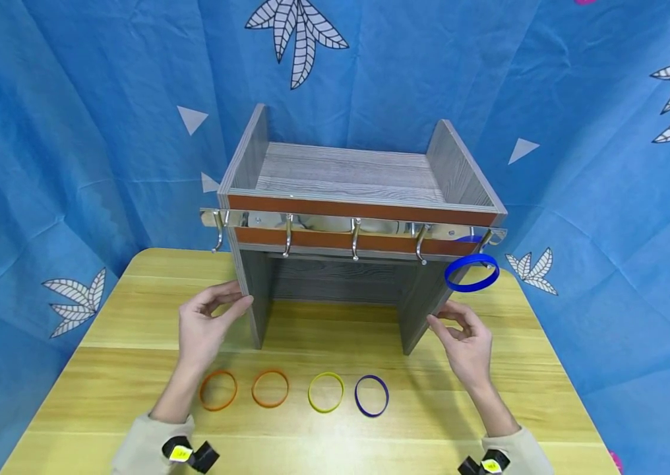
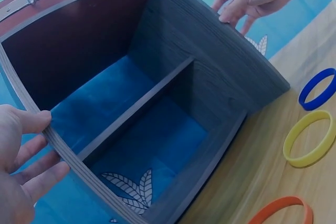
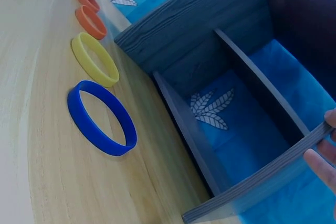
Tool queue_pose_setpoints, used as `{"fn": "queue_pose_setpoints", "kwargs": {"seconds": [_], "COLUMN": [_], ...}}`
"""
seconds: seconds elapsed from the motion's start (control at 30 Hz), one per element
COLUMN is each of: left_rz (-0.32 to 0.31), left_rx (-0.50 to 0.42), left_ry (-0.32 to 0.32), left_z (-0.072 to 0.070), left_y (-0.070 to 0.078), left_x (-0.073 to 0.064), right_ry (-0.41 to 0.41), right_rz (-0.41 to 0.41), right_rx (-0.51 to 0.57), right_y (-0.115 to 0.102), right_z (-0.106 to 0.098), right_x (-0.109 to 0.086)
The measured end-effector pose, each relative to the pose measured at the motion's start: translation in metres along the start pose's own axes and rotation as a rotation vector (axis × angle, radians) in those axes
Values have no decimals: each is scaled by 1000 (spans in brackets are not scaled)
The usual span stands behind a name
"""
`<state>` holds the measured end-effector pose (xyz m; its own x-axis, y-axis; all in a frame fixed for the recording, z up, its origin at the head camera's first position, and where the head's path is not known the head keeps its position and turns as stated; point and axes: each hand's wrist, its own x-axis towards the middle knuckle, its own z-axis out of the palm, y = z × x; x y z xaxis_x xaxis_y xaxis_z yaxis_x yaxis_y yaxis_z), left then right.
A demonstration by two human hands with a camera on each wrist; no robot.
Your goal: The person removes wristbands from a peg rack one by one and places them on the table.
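A grey wood-grain shelf (image 1: pixel 347 171) stands on the table, with a metal hook rail (image 1: pixel 323 225) across its front. My left hand (image 1: pixel 212 320) grips the front edge of the left side panel, thumb at the front and fingers on the outer face. On the other side, my right hand (image 1: pixel 467 340) pinches the edge of the right side panel (image 3: pixel 262 174) low down. A blue silicone wristband (image 1: pixel 473 273) hangs from the rightmost hook, above the right hand.
Before the shelf, two orange wristbands (image 1: pixel 219 390) (image 1: pixel 270 388), a yellow wristband (image 1: pixel 326 392) and a dark blue wristband (image 1: pixel 372 396) lie in a row on the wooden table (image 1: pixel 287 442). A blue leaf-patterned cloth (image 1: pixel 133 119) hangs behind and around the table.
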<state>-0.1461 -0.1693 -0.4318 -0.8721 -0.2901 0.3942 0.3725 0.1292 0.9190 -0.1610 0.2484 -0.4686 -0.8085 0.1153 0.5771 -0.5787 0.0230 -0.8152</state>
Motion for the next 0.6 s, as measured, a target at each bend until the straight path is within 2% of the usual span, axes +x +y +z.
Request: {"fn": "queue_pose_setpoints", "kwargs": {"seconds": [0.27, 0.6], "left_rz": [-26, -44], "left_rx": [15, 30], "left_ry": [3, -1], "left_z": [1, 1], "left_y": [3, 5], "left_x": [0, 0], "right_ry": [-7, -9], "right_rz": [46, -19], "right_rx": [-26, 76], "right_y": [-1, -6], "right_z": [-4, -13], "right_x": [-1, 3]}}
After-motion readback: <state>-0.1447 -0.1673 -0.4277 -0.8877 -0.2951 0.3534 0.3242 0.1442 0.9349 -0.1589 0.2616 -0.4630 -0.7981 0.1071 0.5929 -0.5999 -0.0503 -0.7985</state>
